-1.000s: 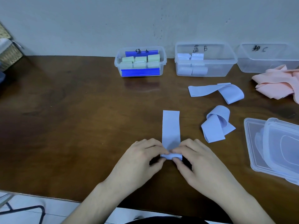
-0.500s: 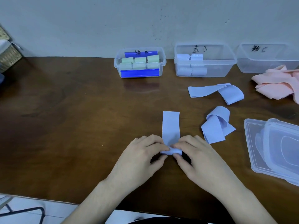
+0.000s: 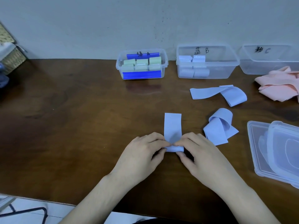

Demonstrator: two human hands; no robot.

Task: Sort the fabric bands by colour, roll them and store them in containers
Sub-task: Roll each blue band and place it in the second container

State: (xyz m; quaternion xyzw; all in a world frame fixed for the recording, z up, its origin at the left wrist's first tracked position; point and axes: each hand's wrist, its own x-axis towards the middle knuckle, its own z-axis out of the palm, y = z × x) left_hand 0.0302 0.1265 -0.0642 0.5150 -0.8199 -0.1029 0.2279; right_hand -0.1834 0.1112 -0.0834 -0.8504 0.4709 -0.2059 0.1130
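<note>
A light blue fabric band (image 3: 172,125) lies flat on the brown table (image 3: 72,126), its near end wound into a small roll. My left hand (image 3: 142,154) pinches the roll's left end and my right hand (image 3: 200,156) pinches its right end. Two more loose blue bands lie to the right, one (image 3: 218,126) close by and one (image 3: 223,94) further back. A pile of pink bands (image 3: 279,88) sits at the far right. Along the wall stand container A (image 3: 163,68) with green rolls, container B (image 3: 226,68) with blue rolls, and container C (image 3: 258,65).
Two clear plastic lids (image 3: 275,152) lie stacked at the right edge of the table. A wicker basket (image 3: 9,57) stands at the back left corner. A black chair frame (image 3: 24,214) shows below the table's front edge.
The roll has grown and moved away from me along the band, so the flat part is shorter. Both hands have moved forward with it.
</note>
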